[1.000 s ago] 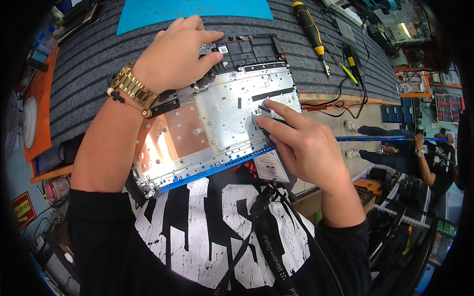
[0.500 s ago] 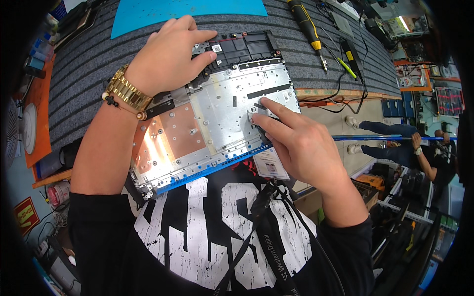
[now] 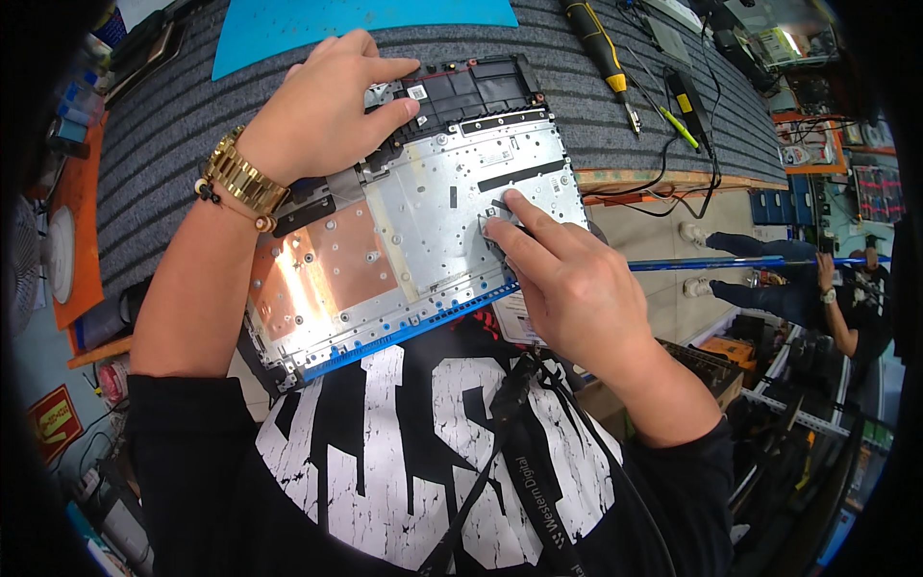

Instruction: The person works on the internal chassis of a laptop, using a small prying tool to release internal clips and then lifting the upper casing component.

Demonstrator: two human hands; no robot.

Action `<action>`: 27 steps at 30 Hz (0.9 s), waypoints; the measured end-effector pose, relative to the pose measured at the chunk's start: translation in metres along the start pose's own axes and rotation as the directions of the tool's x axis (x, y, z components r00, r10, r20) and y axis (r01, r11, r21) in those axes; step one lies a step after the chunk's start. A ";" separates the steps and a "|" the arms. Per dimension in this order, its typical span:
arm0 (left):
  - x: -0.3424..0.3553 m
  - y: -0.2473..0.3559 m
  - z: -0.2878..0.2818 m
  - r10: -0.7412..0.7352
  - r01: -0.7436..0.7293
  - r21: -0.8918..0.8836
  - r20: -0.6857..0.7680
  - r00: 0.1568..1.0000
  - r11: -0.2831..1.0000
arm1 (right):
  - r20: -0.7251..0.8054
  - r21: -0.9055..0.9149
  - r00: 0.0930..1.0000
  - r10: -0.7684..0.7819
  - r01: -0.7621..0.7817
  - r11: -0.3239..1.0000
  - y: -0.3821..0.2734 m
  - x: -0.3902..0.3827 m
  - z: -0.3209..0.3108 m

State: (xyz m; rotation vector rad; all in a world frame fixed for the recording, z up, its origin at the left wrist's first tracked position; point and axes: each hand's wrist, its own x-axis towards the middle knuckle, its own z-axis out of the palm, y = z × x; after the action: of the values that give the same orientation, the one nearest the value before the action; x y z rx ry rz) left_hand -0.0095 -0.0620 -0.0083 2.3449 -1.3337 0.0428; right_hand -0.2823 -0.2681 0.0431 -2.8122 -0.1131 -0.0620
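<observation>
A laptop's top case lies inner side up, tilted across the table edge and against my shirt. It has a silver metal plate, a copper-coloured area, a black plastic strip at the far end and a blue near edge. My left hand grips its far left part, index finger and thumb apart over the black strip; the other fingers are partly hidden. My right hand has two fingertips on the metal plate, spread apart beside a small bracket and a black slot. The lower fingers of that hand are tucked below and partly hidden.
On the grey ribbed mat lie a blue sheet, a yellow-black screwdriver, a green-tipped tool and black cables. At right, a person holds a blue pole. Shelves with boxes stand beyond.
The laptop case and both hands shift very slightly left. My right hand and the case now cover more of the badge. The person's pole reaches slightly farther left.
</observation>
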 end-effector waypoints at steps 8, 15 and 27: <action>0.000 0.002 -0.002 -0.003 0.003 0.004 -0.001 1.000 1.000 | 0.069 0.035 0.998 0.008 -0.010 0.999 0.006 0.013 -0.019; 0.001 0.000 -0.001 0.000 0.000 -0.007 -0.010 1.000 1.000 | 0.197 -0.162 0.954 -0.226 0.259 0.952 0.024 0.042 -0.043; -0.001 0.001 0.002 0.011 -0.011 0.006 -0.030 0.999 1.000 | 0.206 -0.098 0.970 -0.128 0.151 0.984 0.027 0.042 -0.042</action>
State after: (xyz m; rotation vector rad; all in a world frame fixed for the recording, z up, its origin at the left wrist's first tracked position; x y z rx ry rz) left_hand -0.0111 -0.0627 -0.0096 2.3325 -1.3338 0.0850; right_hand -0.2398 -0.3042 0.0764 -2.9128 -0.3657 0.1866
